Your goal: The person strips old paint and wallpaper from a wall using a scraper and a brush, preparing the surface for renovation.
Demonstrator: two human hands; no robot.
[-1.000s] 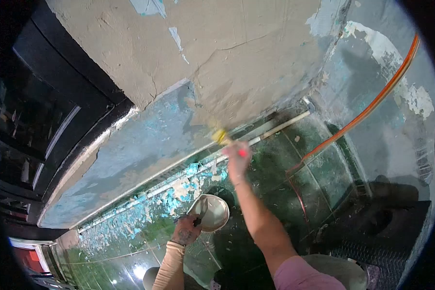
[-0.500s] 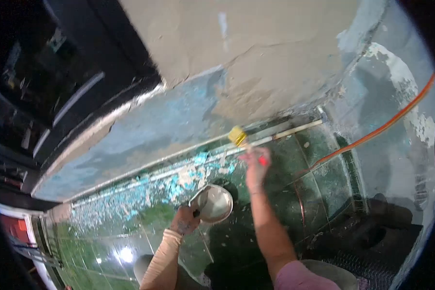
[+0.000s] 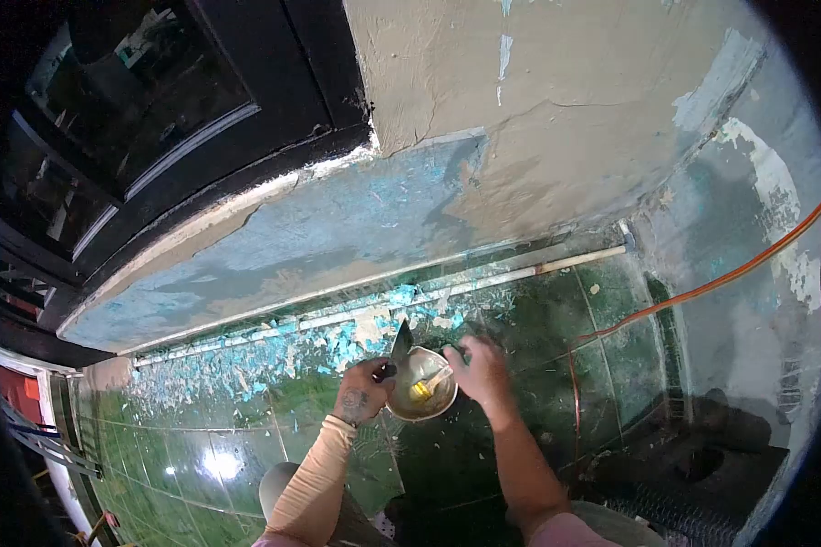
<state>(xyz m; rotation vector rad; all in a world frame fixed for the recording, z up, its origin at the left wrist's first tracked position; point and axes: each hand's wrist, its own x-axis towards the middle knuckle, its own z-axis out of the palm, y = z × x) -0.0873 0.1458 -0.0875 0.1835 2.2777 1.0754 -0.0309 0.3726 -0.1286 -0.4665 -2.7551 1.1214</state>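
Observation:
My left hand (image 3: 363, 392) is closed at the near-left side of a pale, roundish bowl (image 3: 412, 411). The same hand grips a putty knife (image 3: 401, 341), its dark blade pointing up past the rim. Inside the bowl rests a paintbrush (image 3: 423, 389) with a yellow band, its light handle slanting up to the right rim. At that rim my right hand (image 3: 483, 372) is slightly blurred, with a gap between thumb and curled fingers; the handle's end lies by the thumb, and a firm hold on it does not show.
Flaked paint chips (image 3: 337, 342) cover the green tiled floor (image 3: 292, 428) along a white pipe (image 3: 483, 283). A patched wall (image 3: 337, 205) rises behind, below a dark-framed window (image 3: 182, 137). An orange hose (image 3: 702, 292) crosses at the right.
My right hand has come down from beside the wall base, and the paintbrush is now in the bowl. The bowl and left hand have shifted slightly right; the putty knife blade now points up.

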